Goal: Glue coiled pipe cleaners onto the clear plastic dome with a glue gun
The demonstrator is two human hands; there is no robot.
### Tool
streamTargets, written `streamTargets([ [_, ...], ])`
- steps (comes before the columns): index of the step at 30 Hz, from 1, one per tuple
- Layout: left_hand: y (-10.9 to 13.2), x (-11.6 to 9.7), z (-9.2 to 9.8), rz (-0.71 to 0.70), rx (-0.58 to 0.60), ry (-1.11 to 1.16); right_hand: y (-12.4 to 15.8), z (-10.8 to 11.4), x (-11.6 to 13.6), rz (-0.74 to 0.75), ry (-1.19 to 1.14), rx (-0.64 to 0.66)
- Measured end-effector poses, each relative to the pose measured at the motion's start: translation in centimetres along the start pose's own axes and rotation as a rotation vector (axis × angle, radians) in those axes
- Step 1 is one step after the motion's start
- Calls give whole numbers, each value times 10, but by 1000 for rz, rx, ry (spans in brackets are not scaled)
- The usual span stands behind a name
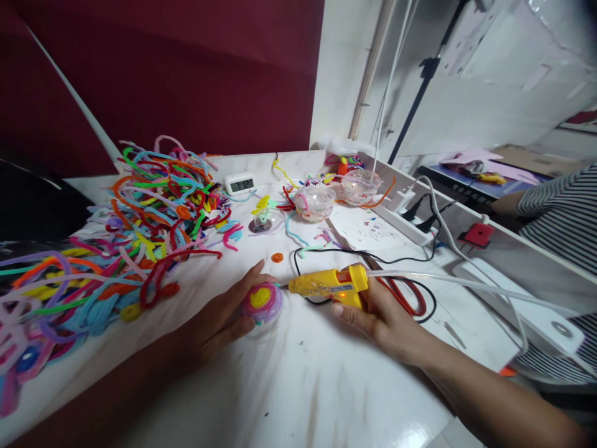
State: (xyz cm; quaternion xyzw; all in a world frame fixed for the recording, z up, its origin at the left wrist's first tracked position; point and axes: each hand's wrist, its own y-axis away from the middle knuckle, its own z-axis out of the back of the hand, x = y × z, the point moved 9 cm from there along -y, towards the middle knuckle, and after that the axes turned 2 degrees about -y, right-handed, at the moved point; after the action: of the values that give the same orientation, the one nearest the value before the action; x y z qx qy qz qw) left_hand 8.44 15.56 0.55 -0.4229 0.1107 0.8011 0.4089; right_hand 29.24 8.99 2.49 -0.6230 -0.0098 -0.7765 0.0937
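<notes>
My left hand [224,314] grips a small coiled pipe-cleaner disc [262,301], purple and pink with a yellow centre, low over the white table [298,386]. My right hand [377,314] is closed round a yellow hot glue gun [329,285]. Its nozzle points left and touches the disc's right edge. A clear glue stick [420,279] sticks out of the gun's back, and a black cord [326,252] runs from it across the table.
A big heap of coloured pipe cleaners [140,218] covers the left side. Clear plastic bowls [314,202] and a small digital clock [239,183] stand further back. A power strip [410,227], red-handled scissors [405,295] and another person's striped sleeve [559,211] are to the right.
</notes>
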Motion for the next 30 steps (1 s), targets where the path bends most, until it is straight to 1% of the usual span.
streamTargets([
  [9, 0, 3, -2, 14, 38, 11, 3, 1, 0, 4, 17, 1],
  [17, 0, 1, -1, 0, 39, 35, 4, 4, 1, 15, 47, -7],
  [22, 0, 1, -1, -2, 47, -22, 2, 3, 5, 33, 68, -15],
  [26, 0, 4, -1, -1, 55, -26, 1, 0, 5, 44, 44, -10],
  [30, 1, 8, -1, 17, 103, -49, 1, 0, 1, 16, 51, -23],
])
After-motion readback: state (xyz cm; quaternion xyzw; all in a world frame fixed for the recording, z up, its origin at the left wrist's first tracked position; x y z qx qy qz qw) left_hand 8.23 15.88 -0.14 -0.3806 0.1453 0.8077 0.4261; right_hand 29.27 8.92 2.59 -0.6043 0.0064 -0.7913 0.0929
